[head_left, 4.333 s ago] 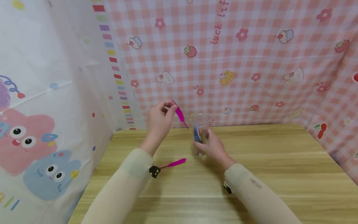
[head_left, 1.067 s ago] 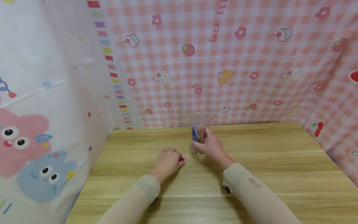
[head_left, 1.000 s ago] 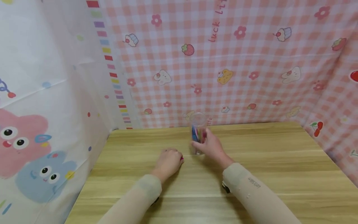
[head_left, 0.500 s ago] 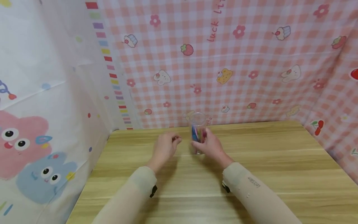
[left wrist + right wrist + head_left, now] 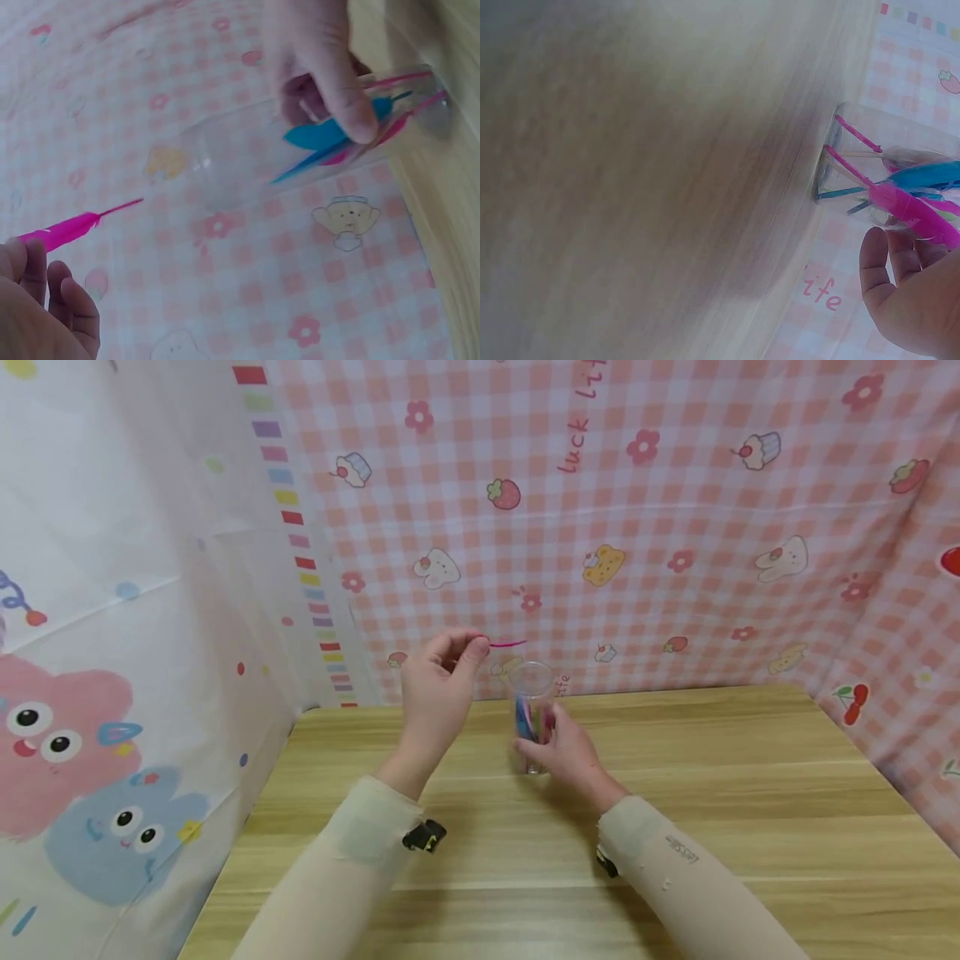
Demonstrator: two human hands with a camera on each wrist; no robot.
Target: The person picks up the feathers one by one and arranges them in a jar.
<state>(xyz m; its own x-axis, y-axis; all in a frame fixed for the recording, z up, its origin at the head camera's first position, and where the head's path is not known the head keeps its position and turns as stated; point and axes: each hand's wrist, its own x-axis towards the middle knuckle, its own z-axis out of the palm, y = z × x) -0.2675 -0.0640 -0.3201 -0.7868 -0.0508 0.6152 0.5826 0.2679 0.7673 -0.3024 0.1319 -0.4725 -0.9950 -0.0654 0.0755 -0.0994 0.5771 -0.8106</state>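
Note:
My left hand [image 5: 442, 685] is raised to the left of a clear plastic cup [image 5: 532, 681] and pinches a magenta feather [image 5: 67, 229] by its tip. The bare quill points right, toward the cup's mouth and a little above it. My right hand [image 5: 570, 752] grips the cup low on its right side, keeping it upright on the table. Inside the cup stand several feathers, with blue feathers [image 5: 322, 135] and a magenta feather [image 5: 911, 210] plain to see, their quills down at the base. In the head view the fingers hide part of the cup's contents.
The wooden table [image 5: 675, 860] reaches back to a pink checked cloth [image 5: 637, 510] hanging close behind the cup. At the left hangs a white cloth [image 5: 172, 635] with cartoon prints.
The left hand has picked a magenta feather off the table and lifted it up beside the cup's mouth. An earlier magenta feather left that hand. The right hand keeps its hold on the cup.

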